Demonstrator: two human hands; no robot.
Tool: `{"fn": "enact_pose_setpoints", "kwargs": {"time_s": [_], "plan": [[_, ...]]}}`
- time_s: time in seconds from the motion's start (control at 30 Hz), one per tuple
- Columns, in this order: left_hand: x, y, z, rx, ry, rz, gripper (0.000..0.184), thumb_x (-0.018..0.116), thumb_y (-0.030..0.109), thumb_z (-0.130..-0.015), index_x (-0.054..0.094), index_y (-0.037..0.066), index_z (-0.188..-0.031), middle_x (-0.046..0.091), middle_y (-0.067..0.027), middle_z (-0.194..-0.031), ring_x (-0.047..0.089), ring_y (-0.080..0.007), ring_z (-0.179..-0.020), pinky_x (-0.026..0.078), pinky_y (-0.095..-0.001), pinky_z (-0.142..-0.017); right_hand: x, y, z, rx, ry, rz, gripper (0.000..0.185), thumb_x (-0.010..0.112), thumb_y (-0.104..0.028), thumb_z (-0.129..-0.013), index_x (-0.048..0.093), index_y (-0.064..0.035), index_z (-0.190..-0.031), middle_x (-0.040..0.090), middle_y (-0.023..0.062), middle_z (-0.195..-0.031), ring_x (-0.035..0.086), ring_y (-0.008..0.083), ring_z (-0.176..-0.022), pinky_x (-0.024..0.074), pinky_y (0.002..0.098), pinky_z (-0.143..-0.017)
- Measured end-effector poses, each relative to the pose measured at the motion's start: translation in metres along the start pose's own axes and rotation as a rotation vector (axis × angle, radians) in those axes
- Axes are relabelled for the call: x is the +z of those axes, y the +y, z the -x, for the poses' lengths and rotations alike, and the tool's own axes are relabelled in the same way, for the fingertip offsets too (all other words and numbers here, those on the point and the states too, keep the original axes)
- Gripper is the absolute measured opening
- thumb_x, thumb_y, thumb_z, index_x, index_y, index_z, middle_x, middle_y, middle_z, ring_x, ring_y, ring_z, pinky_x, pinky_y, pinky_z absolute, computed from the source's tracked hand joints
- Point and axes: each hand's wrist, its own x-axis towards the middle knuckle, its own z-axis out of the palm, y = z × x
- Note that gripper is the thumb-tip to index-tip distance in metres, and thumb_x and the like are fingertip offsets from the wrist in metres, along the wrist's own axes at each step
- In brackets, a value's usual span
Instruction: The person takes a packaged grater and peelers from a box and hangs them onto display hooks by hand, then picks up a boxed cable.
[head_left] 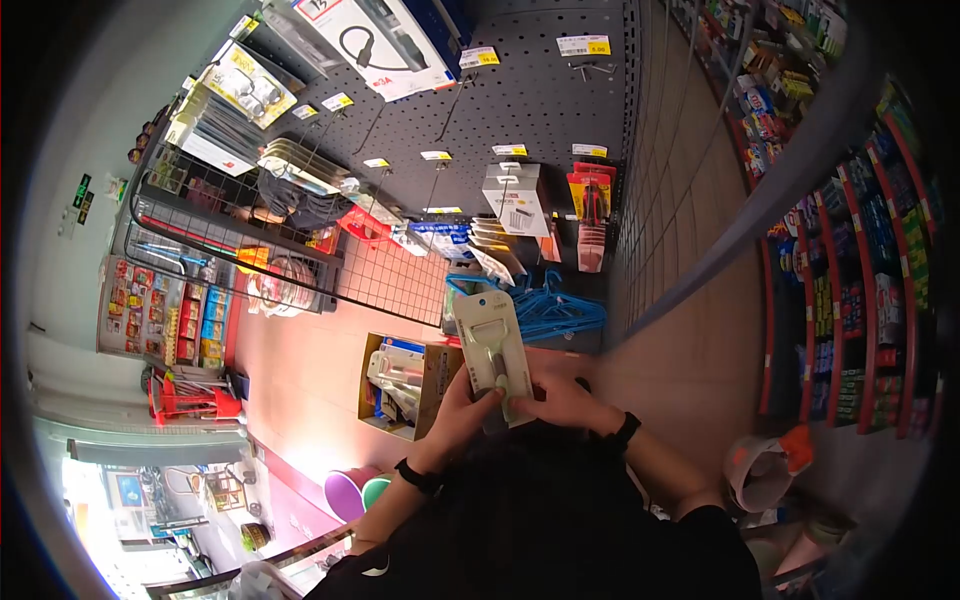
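A pale carded blister pack (483, 316) stands tilted up in front of my chest, held between both hands. Its hang hole is at the top, and a light-coloured item shows under the clear plastic; I cannot make out its kind. My left hand (462, 412) is closed on the lower left edge, thumb on the front. My right hand (562, 401) grips the lower right edge, its thumb also on the front. Just left of my left hand, an open cardboard box (436, 388) on the floor holds several packaged goods.
Ahead stands a black pegboard (530, 100) with hooks, price tags and hanging packages. Blue hangers (550, 312) lie at its foot. A wire mesh panel (665, 170) rises on the right, with stocked shelves (850, 290) beyond. A white bucket (757, 472) is at lower right.
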Motion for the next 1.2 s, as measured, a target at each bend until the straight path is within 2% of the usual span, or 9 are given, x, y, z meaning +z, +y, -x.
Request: {"fn": "enact_pose_setpoints", "kwargs": {"time_s": [0.13,0.53,0.67,0.73,0.77,0.87,1.03,1.13,1.2], "plan": [[-0.001,-0.003,0.003,0.023,0.014,0.051,0.058,0.065,0.004,-0.094,0.038,0.001,-0.146,0.057,-0.0112,-0.133,0.056,-0.0193,-0.123,0.047,-0.0355,-0.104,-0.004,-0.028,0.004,-0.008,0.008,0.014,0.046,0.072,-0.023,-0.094,0.059,-0.0015,-0.132,0.069,0.0111,-0.116,0.066,0.0173,-0.104,0.0531,0.0325,-0.09],[-0.011,-0.017,0.006,0.005,0.017,0.076,0.056,0.065,0.002,-0.093,0.041,0.0,-0.143,0.058,-0.0109,-0.131,0.056,-0.019,-0.123,0.047,-0.0351,-0.104,0.009,-0.01,-0.001,0.02,0.023,-0.006,0.045,0.074,-0.023,-0.093,0.061,-0.0021,-0.131,0.07,0.0108,-0.117,0.066,0.0153,-0.104,0.0532,0.0312,-0.09],[-0.009,-0.018,0.007,0.032,0.037,0.159,0.056,0.066,0.005,-0.092,0.042,-0.001,-0.142,0.058,-0.0112,-0.13,0.057,-0.019,-0.122,0.047,-0.0348,-0.104,0.005,-0.03,0.003,0.086,-0.064,0.036,0.042,0.074,-0.022,-0.093,0.062,-0.0017,-0.128,0.07,0.0096,-0.114,0.067,0.015,-0.102,0.054,0.0311,-0.089],[-0.016,-0.03,0.0,0.078,-0.019,0.018,0.057,0.067,0.008,-0.092,0.041,-0.002,-0.142,0.059,-0.0121,-0.13,0.057,-0.0193,-0.122,0.047,-0.0348,-0.103,0.009,-0.015,0.004,-0.001,0.051,-0.076,0.038,0.073,-0.02,-0.093,0.064,-0.001,-0.125,0.071,0.0078,-0.11,0.067,0.0142,-0.098,0.0547,0.0302,-0.086],[-0.023,-0.041,-0.004,0.113,-0.028,-0.153,0.058,0.067,0.009,-0.091,0.042,-0.002,-0.141,0.059,-0.0129,-0.128,0.057,-0.0197,-0.122,0.048,-0.0349,-0.103,0.009,-0.01,0.004,0.002,0.004,-0.064,0.038,0.073,-0.02,-0.093,0.064,-0.001,-0.125,0.071,0.0078,-0.11,0.067,0.0142,-0.098,0.0547,0.0302,-0.086],[-0.012,-0.023,0.005,0.054,-0.035,0.001,0.06,0.065,0.005,-0.093,0.038,0.002,-0.147,0.054,-0.0103,-0.135,0.051,-0.0194,-0.129,0.043,-0.0356,-0.109,0.01,-0.007,0.003,-0.019,0.059,-0.042,0.038,0.074,-0.023,-0.092,0.066,-0.0009,-0.122,0.074,0.0122,-0.104,0.07,0.0173,-0.094,0.0552,0.0312,-0.082],[-0.012,-0.02,0.009,0.109,0.011,-0.041,0.06,0.066,0.004,-0.091,0.04,0.003,-0.145,0.053,-0.0091,-0.131,0.05,-0.0188,-0.128,0.042,-0.0358,-0.11,0.006,-0.017,0.002,0.098,0.056,0.015,0.035,0.074,-0.022,-0.091,0.068,-0.0008,-0.118,0.074,0.0102,-0.1,0.069,0.015,-0.089,0.0545,0.03,-0.079],[-0.016,-0.025,0.01,0.12,0.065,-0.081,0.062,0.068,0.013,-0.091,0.04,0.001,-0.145,0.06,-0.014,-0.128,0.059,-0.0208,-0.121,0.047,-0.0362,-0.103,0.004,-0.01,-0.004,0.13,0.023,0.12,0.036,0.075,-0.022,-0.09,0.069,-0.0008,-0.118,0.073,0.0083,-0.095,0.066,0.0127,-0.082,0.0527,0.0286,-0.074],[-0.018,-0.022,0.013,0.042,0.034,0.031,0.06,0.066,0.006,-0.091,0.041,0.001,-0.146,0.054,-0.0111,-0.134,0.051,-0.0188,-0.127,0.043,-0.0355,-0.108,0.009,-0.005,-0.008,0.068,0.037,0.075,0.036,0.075,-0.023,-0.09,0.069,-0.001,-0.117,0.072,0.0072,-0.094,0.064,0.0119,-0.079,0.0517,0.0283,-0.072]]}}
